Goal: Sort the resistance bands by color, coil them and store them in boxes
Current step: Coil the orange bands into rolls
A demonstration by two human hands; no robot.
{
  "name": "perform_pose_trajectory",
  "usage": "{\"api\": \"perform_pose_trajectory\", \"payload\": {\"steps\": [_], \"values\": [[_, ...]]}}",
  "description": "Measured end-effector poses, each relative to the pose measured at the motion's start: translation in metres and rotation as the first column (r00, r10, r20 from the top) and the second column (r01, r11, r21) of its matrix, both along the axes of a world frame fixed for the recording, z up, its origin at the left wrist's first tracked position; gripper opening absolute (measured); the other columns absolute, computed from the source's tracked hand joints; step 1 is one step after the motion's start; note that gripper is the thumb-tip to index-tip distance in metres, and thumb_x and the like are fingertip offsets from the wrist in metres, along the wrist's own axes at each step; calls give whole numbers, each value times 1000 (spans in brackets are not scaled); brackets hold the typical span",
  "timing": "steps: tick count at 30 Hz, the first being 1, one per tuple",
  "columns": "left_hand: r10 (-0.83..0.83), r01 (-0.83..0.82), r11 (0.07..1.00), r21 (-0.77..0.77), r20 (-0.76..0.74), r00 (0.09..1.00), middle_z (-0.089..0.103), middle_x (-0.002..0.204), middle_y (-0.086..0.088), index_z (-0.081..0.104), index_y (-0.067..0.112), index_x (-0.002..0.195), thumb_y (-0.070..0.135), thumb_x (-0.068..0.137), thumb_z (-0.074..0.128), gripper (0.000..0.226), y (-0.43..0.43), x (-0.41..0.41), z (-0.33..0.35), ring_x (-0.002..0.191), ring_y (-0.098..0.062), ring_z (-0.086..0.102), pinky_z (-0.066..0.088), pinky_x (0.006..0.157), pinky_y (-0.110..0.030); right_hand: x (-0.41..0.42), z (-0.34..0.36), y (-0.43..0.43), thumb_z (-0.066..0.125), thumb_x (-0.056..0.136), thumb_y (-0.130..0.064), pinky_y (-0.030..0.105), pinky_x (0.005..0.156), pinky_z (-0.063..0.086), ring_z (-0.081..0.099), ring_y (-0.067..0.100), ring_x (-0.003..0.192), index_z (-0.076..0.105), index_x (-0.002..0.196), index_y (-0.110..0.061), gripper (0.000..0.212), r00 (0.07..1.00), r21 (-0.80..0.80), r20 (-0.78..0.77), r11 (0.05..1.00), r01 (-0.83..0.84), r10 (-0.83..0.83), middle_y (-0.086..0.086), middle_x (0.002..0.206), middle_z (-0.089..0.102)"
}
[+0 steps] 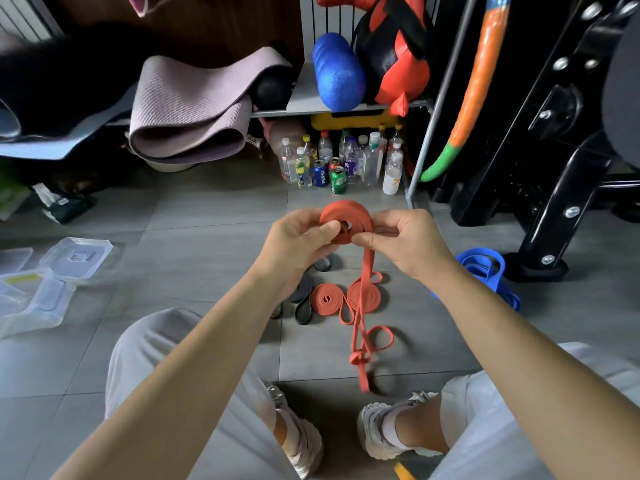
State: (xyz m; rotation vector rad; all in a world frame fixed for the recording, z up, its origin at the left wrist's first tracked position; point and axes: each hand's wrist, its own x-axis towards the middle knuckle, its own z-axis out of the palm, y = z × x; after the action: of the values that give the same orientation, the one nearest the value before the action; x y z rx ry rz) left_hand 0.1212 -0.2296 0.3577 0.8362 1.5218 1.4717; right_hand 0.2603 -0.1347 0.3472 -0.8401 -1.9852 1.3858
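Above the grey tiled floor (214,209), the left hand (294,242) and right hand (407,244) both pinch a half-wound orange resistance band coil (346,216), its loose tail (362,341) hanging to the tiles beside two coiled orange bands (346,297), with clear plastic boxes (34,292) well apart at left.

This looks like a gym's storage corner. A metal shelf (306,95) holds folded exercise mats (187,109), a blue foam roller (337,72) and red-and-black boxing pads (398,53). A black weight machine frame (561,157) stands on the grey tile floor (207,216), where resistance bands (327,299) lie.
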Motion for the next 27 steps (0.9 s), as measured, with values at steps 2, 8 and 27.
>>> {"api": "perform_pose_trajectory", "payload": {"steps": [2, 8, 27], "values": [[-85, 35, 995, -98, -567, 819, 63, 103, -1, 64, 17, 108, 14, 80, 72, 29, 3, -9, 5, 93, -15, 58, 49, 84, -29, 0, -1, 3, 77, 73, -9, 30, 79, 56, 69, 11, 77, 73, 90, -23, 23, 993, 72, 119, 997, -17, 8, 0, 85, 73], [-250, 105, 968, -229, -921, 300, 67, 90, 3, 70, 21, 99, 16, 79, 66, 21, 13, -15, 32, 87, -19, 58, 40, 71, -27, -10, 8, 1, 78, 74, -21, 35, 78, 55, 68, 11, 78, 75, 94, -23, 21, 958, 237, 286, 969, -65, -6, -1, 83, 74], [-71, 26, 996, -80, -626, 776, 60, 109, 3, 57, 21, 118, 13, 80, 72, 42, 8, -21, 13, 94, -16, 62, 52, 80, -32, -6, 6, 13, 78, 72, -9, 32, 82, 55, 69, 15, 80, 72, 90, -18, 21, 991, 94, 136, 996, -7, -6, -1, 82, 71]]}}
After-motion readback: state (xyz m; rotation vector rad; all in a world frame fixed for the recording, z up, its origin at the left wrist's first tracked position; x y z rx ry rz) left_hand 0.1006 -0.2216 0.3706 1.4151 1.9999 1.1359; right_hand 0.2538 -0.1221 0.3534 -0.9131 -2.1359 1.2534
